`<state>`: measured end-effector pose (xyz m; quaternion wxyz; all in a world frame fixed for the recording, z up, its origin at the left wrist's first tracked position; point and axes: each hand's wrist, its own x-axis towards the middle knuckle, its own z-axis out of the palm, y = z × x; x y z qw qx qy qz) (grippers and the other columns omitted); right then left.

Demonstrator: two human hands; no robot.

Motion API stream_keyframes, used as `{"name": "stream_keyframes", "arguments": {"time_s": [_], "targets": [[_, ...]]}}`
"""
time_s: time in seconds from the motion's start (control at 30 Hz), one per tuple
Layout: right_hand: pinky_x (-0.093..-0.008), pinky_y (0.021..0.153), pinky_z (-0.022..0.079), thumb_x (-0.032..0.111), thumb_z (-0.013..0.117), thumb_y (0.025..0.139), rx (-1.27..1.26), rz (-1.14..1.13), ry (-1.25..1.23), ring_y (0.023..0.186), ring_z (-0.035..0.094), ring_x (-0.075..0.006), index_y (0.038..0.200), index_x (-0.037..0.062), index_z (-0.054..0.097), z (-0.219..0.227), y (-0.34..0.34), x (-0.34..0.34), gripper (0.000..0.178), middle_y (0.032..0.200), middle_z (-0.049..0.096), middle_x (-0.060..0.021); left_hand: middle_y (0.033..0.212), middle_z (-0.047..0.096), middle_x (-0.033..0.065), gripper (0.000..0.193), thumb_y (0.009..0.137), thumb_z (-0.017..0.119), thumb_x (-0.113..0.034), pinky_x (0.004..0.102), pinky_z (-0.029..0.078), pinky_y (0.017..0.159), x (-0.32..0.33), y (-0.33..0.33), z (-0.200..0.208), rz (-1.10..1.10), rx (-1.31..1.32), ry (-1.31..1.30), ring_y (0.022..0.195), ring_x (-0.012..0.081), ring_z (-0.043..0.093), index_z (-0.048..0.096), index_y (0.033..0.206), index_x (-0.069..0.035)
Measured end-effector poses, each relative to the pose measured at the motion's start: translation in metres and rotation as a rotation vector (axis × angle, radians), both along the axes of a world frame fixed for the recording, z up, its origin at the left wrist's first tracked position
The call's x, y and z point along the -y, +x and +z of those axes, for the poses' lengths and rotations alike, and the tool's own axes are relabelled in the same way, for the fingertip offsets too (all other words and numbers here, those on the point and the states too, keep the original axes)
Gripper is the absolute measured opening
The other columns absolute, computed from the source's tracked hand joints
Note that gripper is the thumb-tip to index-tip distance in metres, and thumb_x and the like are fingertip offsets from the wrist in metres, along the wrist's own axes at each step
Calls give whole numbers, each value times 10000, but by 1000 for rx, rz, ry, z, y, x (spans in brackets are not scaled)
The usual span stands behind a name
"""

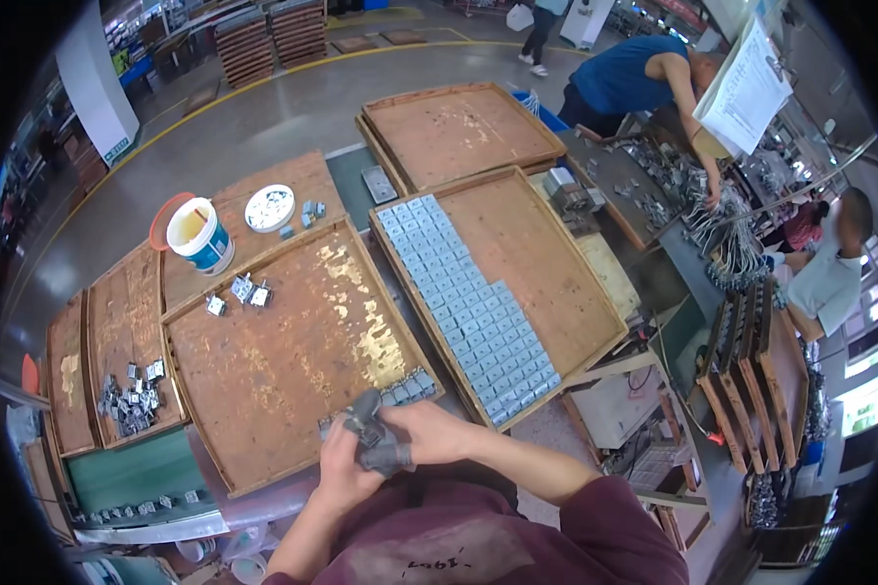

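My left hand and my right hand meet close to my body, over the near edge of a wooden tray. The fingers of both are bent together, and dark grey coverings show on some fingertips. Whatever they pinch between them is too small and too covered to name. Beside my right hand, a short row of small grey-blue metal parts lines the tray's near edge. Farther up in the same tray lie a few loose metal parts.
Right of me, a second tray holds tight rows of blue-grey parts. A white bucket and round white tub stand at far left. Loose parts lie in another tray. A person bends over a bench.
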<state>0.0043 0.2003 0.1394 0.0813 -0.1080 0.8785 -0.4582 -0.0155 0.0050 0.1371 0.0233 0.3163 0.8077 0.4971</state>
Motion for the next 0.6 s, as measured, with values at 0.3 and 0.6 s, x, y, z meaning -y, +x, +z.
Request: {"name": "stream_keyframes", "arguments": {"time_s": [0.3,0.6], "targets": [[-384,585,486,399,830,727,-96,-81,-235,627,634,-285,831,11,642,8,4,-16,444,692,605,-159,1041,608,169,505,680,829,-141,412,509,805,-22,-19,0,-126,65,169,920,361,615,617,1111,14],[-393,606,511,451,813,743,29,-155,-140,629,657,-301,845,32,652,-11,-5,-16,461,693,642,-142,1135,666,197,615,709,825,-165,392,520,894,-23,-31,-13,-170,-54,54,1035,358,669,617,1255,26]]}}
